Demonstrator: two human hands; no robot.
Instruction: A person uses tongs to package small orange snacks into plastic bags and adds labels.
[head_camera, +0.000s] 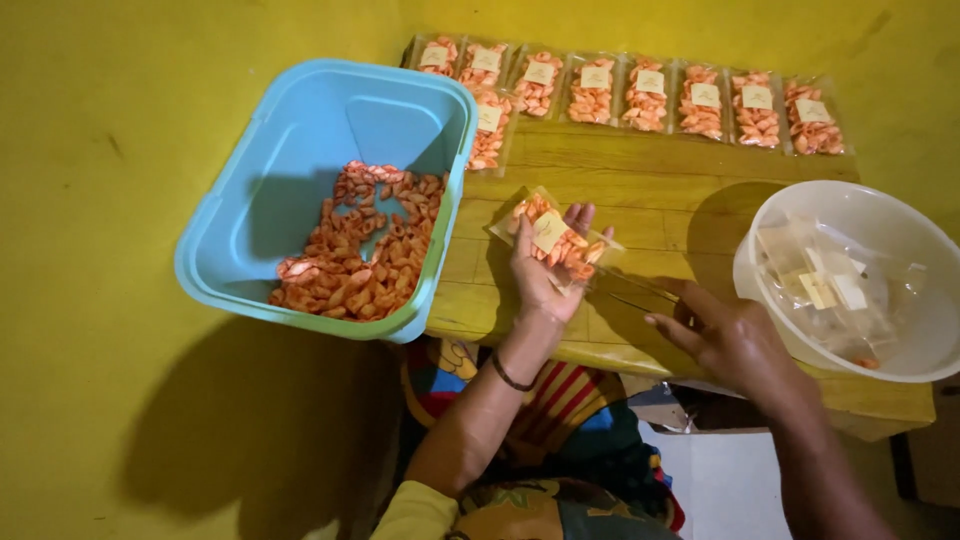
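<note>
At the centre of the frame the left hand (545, 270) lies palm up with its fingers spread flat, cradling a small clear plastic packet of orange curled snacks with a pale label (556, 238); carried flat like this, the packet rests on the palm and is not pinched. The right hand (725, 335), lower right of centre, hovers just over the wooden tabletop (650, 200) with its fingers loosely extended and nothing visibly in its grip, close to a thin shiny strip that is too faint to identify. At the left, a light blue plastic tub (320, 200) sits tilted over the tabletop's edge, so its loose orange snacks (365, 250) have slid into the lower corner. Along the top of the frame a row of filled labelled packets (640, 95) leans against the yellow wall (150, 120), side by side. At the right edge a white round plastic basin (860, 275) holds empty clear bags with labels.
</note>
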